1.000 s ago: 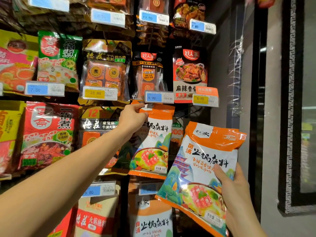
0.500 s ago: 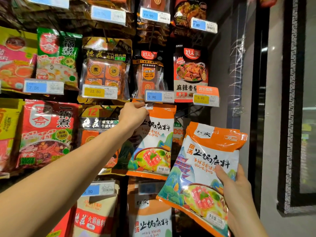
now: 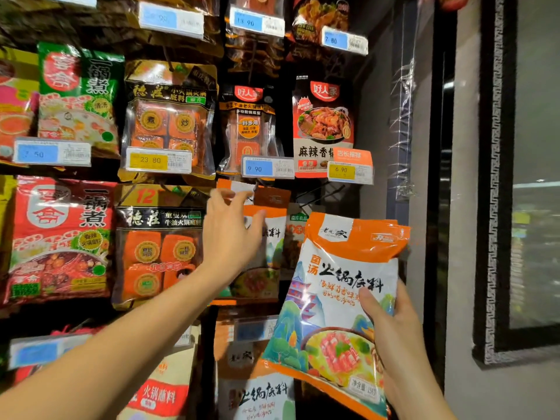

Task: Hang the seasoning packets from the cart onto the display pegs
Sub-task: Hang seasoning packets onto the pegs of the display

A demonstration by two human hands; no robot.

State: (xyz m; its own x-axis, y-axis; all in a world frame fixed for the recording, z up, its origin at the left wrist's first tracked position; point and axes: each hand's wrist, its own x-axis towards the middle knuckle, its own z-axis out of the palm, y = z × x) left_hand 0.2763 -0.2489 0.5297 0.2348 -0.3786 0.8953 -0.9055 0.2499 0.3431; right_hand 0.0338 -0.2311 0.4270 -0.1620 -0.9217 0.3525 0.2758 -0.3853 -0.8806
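My right hand (image 3: 391, 322) grips an orange-and-white hotpot seasoning packet (image 3: 333, 298) by its lower right side, held upright in front of the display. My left hand (image 3: 230, 234) is raised before a matching packet hanging on a peg (image 3: 272, 234), fingers spread and holding nothing; its thumb lies across the packet's orange top. The peg itself is mostly hidden behind the packet's header. An empty black peg (image 3: 321, 189) sticks out just right of it, under the 6.90 tag.
Rows of other seasoning packets hang all around, with price tags 9.90 (image 3: 266, 168) and 23.80 (image 3: 157, 160) above. More orange-and-white packets (image 3: 254, 389) hang below. A dark pillar and framed panel (image 3: 497, 207) bound the right side.
My left hand has let go of the hung packet's top and opened its fingers, pulling back slightly. The packet in my right hand stays about where it was.
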